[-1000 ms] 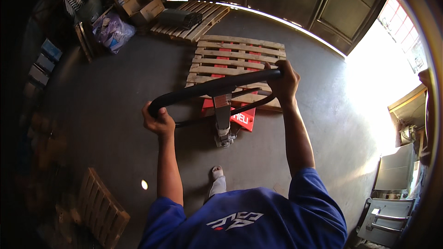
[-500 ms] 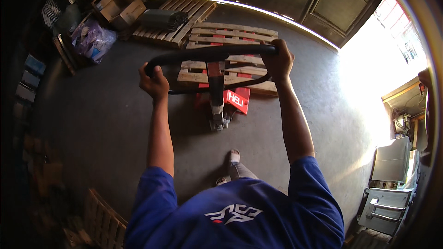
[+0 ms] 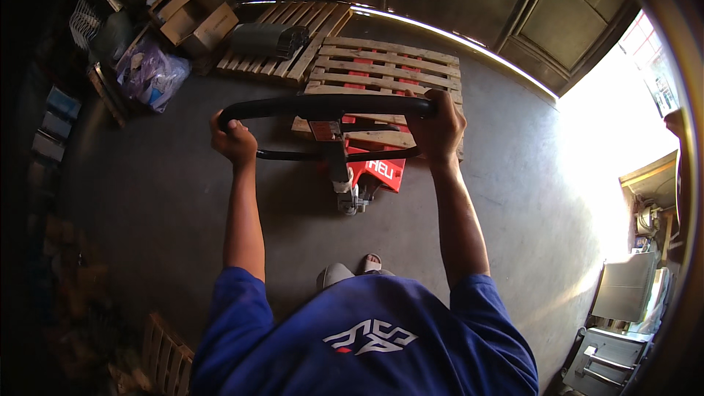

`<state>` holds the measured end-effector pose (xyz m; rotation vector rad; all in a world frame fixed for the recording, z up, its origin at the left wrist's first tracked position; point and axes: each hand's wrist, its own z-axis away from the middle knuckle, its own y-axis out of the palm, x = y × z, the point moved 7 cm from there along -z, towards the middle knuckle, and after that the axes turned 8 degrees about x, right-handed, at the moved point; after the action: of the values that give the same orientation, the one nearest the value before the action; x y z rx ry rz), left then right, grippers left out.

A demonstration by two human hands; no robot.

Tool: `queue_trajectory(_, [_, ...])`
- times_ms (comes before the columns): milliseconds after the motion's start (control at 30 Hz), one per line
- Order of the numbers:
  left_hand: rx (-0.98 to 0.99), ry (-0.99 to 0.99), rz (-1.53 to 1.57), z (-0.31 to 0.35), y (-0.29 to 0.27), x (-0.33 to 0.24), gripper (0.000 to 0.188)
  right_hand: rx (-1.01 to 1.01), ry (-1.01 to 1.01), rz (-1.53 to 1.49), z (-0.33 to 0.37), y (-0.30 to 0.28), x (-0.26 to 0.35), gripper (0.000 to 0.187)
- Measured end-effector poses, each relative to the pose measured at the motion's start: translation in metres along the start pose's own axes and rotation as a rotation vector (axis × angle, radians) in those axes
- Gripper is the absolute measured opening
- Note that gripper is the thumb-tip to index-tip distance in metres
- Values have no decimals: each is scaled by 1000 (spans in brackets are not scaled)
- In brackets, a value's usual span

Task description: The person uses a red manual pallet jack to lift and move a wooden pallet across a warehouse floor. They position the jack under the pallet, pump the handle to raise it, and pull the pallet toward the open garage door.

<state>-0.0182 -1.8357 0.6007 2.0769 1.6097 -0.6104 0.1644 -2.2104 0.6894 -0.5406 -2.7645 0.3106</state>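
Both of my hands grip the black loop handle (image 3: 308,107) of a red pallet jack (image 3: 380,167). My left hand (image 3: 235,141) is wrapped round the handle's left bend, thumb on top. At the right bend, my right hand (image 3: 437,128) is closed over the bar. Below the handle, the jack's steering wheels (image 3: 352,202) rest on the floor. Its red forks show through the slats of a wooden pallet (image 3: 433,72) in front of me. The forks' height off the floor cannot be told.
Beyond on the left lies another pallet (image 3: 330,23) bearing a dark grey roll (image 3: 273,40). Cardboard boxes (image 3: 213,27) and a purple plastic bag (image 3: 155,73) stand farther left. A metal door (image 3: 557,18) and a bright opening are at right. Folded metal equipment (image 3: 605,359) stands at lower right.
The handle has come lower in the picture and turned slightly, with both hands still on it. The loaded pallet appears shifted right, and my feet have changed position.
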Motion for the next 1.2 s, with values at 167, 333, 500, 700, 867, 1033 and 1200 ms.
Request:
queue_trajectory(167, [10,39,48,-9,22,0,66,91,38,13,-13,9,-23,29])
queue_trajectory(333, [58,100,-21,-33,43,11,55,215,205,13,-24,10,-26,23])
queue_trajectory(500, [213,-237,320,-41,52,23,45,251,254,56,-28,-4,-6,28])
queue_trajectory(700, [262,-345,497,43,-60,-18,62,290,322,-27,60,-97,87,21])
queue_trajectory(867, [395,-270,781,100,-170,-28,62,590,331,-7,168,-137,197,19])
queue_trajectory(1033, [330,-488,1015,98,-234,51,48,759,296,-198,254,-87,318,22])
queue_trajectory(1200, [369,-515,1103,78,-248,99,45,906,379,-201,268,-48,364,18])
